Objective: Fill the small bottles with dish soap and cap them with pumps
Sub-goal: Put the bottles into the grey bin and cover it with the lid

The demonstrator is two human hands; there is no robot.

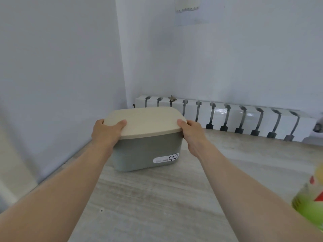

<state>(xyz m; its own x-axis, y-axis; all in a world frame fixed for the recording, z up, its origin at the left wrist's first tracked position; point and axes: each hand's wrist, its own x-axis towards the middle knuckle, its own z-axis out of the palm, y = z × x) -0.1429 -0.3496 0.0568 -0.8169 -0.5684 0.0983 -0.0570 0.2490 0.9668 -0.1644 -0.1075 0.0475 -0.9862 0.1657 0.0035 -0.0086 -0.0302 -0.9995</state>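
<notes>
A grey-green storage box (146, 151) with a beige lid (145, 120) stands on the pale wood-grain table (157, 198), near the wall corner. My left hand (106, 132) grips the lid's left edge, thumb on top. My right hand (191, 132) grips the lid's right edge. What the box holds is hidden. A blurred green and yellow dish soap bottle (311, 198) shows at the right edge. No small bottles or pumps are in view.
A white radiator (244, 117) runs along the far wall behind the table. White walls meet in a corner just behind the box. A white label sticks on the box's front.
</notes>
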